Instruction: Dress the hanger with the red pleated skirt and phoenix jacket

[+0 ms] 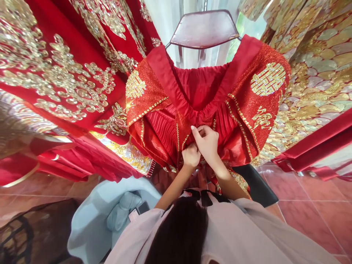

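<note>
Red garment (pixel 203 90) hangs at twelve o'clock. Right hand (pixel 209 142) — thumb raised at its front, grip indeterminable; left hand (pixel 191 155) — curled just beside it at the waist, fingertips hidden.

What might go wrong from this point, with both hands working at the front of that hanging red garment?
The red garment hangs by its neckline from the hanger, so a firm downward pull might slip a shoulder off. The beaded trim runs close beside the left hand and could catch or loosen. The left and right hands hide part of the front, so a misplaced grip could go unnoticed.
</note>
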`<action>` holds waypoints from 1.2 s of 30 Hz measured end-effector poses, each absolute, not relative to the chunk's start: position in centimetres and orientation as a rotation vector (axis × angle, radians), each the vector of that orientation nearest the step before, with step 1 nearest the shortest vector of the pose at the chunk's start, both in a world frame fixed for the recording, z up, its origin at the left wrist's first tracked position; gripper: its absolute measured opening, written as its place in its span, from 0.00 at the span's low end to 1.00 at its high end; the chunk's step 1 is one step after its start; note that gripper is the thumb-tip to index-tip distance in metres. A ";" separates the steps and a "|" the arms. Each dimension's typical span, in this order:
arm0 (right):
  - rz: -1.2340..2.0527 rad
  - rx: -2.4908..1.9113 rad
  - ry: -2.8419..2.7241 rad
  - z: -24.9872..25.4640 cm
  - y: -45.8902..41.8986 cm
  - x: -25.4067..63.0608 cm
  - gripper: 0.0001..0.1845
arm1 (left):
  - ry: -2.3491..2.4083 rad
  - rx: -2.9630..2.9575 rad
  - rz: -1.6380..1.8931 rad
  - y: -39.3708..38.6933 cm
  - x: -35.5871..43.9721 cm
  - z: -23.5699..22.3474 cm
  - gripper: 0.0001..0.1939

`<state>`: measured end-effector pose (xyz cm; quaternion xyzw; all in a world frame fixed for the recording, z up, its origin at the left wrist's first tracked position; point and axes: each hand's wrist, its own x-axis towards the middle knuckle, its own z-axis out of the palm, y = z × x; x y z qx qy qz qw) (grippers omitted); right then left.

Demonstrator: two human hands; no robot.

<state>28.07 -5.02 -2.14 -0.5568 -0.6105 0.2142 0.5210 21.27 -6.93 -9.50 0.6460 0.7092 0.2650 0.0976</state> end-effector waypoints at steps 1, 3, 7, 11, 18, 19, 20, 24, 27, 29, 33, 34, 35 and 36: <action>0.442 -1.387 -1.480 -1.9 -5.0 28.0 0.19 | 2.083 1.925 0.757 -7.0 21.2 -9.3 0.06; 0.324 -1.452 -1.531 -1.7 -4.9 27.9 0.17 | 2.060 1.946 0.669 -7.2 21.0 -8.8 0.08; 0.165 -1.456 -1.614 -2.4 -4.8 28.0 0.16 | 2.064 1.917 0.556 -7.9 21.0 -8.1 0.09; 0.040 -1.487 -1.702 -2.5 -4.8 28.5 0.16 | 2.023 1.893 0.619 -8.4 20.8 -8.2 0.09; 0.223 -1.574 -2.125 -5.0 -7.6 29.3 0.12 | 1.580 1.640 1.576 -8.0 19.0 -7.5 0.11; 0.281 -1.562 -2.154 -5.6 -8.1 29.3 0.11 | 1.492 1.612 1.661 -7.8 18.9 -7.1 0.12; 0.337 -1.542 -2.167 -6.0 -8.5 29.4 0.10 | 1.419 1.587 1.695 -7.6 18.9 -6.8 0.13; 0.616 -1.348 -2.044 -4.9 -8.3 30.4 0.09 | 1.314 1.419 1.708 -7.1 19.2 -5.6 0.17; 0.602 -1.285 -1.759 -2.3 -6.6 31.0 0.11 | 1.301 1.316 1.740 -7.4 19.1 -5.3 0.20; 0.499 -1.303 -1.670 -1.4 -5.1 30.7 0.15 | 1.282 1.286 1.731 -7.7 18.9 -5.2 0.21; 0.477 -1.252 -1.797 -2.5 -3.6 29.7 0.16 | 1.269 1.247 1.699 -8.5 18.6 -5.4 0.23; 0.526 -1.227 -1.803 -3.0 -3.8 29.5 0.19 | 1.263 1.229 1.682 -8.7 18.6 -5.5 0.23; 0.598 -1.201 -1.785 -3.5 -4.1 29.5 0.20 | 1.248 1.208 1.656 -8.9 18.7 -5.7 0.23; 0.690 -1.169 -1.748 -3.9 -4.5 29.5 0.20 | 1.220 1.188 1.619 -9.1 18.9 -5.9 0.23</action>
